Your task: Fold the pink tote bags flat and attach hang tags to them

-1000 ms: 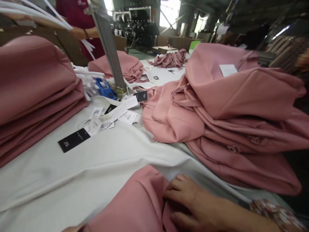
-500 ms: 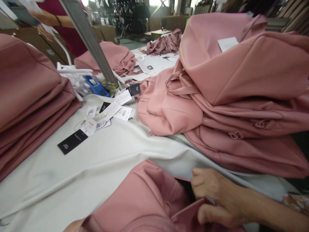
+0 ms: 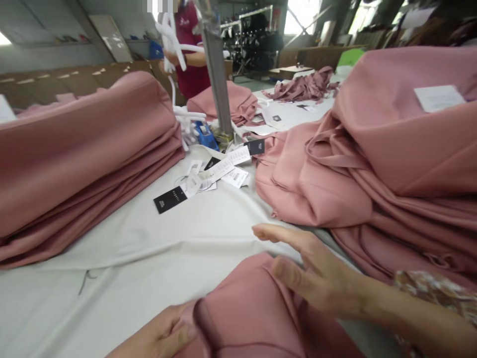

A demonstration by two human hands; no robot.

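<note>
A pink bag point(image 3: 253, 303) lies on the white cloth at the bottom of the view. My left hand point(image 3: 167, 330) grips the strap and edge of this bag at its left side, the thumb pressed on the material. Over the bag's right side is my right hand point(image 3: 316, 268), fingers stretched out toward the left, holding nothing. Black and white tags point(image 3: 170, 200) are spread on the cloth beyond the bag.
Folded pink bags point(image 3: 89, 159) are stacked at the left, and a taller pile point(image 3: 402, 124) stands at the right. A metal post point(image 3: 218, 74) rises near a blue tool point(image 3: 206, 135). Behind it, a person in a dark red shirt point(image 3: 192, 79) holds white strips.
My right hand has let go of the bag's opening and lifted with its fingers extended. My left hand has come into view on the bag. The view has turned left and up.
</note>
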